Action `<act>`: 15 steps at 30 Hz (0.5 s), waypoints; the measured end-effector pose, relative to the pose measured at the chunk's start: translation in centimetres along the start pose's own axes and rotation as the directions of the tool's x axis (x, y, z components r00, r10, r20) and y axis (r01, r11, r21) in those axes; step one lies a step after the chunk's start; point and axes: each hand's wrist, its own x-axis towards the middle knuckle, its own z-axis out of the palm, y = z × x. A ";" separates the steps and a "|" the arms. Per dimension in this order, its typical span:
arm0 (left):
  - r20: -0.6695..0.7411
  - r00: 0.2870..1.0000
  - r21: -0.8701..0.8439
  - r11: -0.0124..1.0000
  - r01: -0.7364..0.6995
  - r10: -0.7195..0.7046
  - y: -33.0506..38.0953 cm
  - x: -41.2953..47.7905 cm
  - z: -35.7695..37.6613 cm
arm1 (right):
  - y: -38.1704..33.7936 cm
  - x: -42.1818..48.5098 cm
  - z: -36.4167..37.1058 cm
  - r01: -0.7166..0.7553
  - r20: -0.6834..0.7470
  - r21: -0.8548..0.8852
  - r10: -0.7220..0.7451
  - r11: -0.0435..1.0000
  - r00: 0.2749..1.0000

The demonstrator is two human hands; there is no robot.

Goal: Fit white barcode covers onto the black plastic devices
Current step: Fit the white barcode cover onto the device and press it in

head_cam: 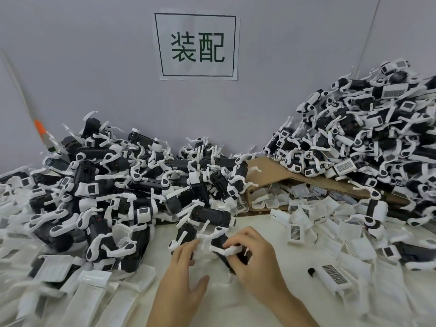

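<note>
My right hand (pixel 253 263) grips a black plastic device (pixel 221 243) with white arms at the table's front centre, its fingers curled round the device's lower end. My left hand (pixel 185 270) lies just left of it, fingertips touching a white part (pixel 203 244) beside the device; whether it grips that part is unclear. A loose white barcode cover (pixel 335 277) lies on the table to the right, with a small black cap (pixel 311 271) beside it. Another barcode cover (pixel 295 233) lies further back.
A heap of black devices with white arms (pixel 132 185) fills the left and middle. A taller heap of devices (pixel 377 128) rises at the right against the wall. An open cardboard box (pixel 283 175) holds white covers. Flat white packets (pixel 89 293) lie at the front left. A paper sign (pixel 197 46) hangs on the wall.
</note>
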 end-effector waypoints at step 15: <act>0.183 0.983 0.330 0.942 -0.065 0.004 -1.2 0.6 -0.1 | 3.4 10.1 0.4 0.032 0.227 -0.659 0.158 0.752 0.961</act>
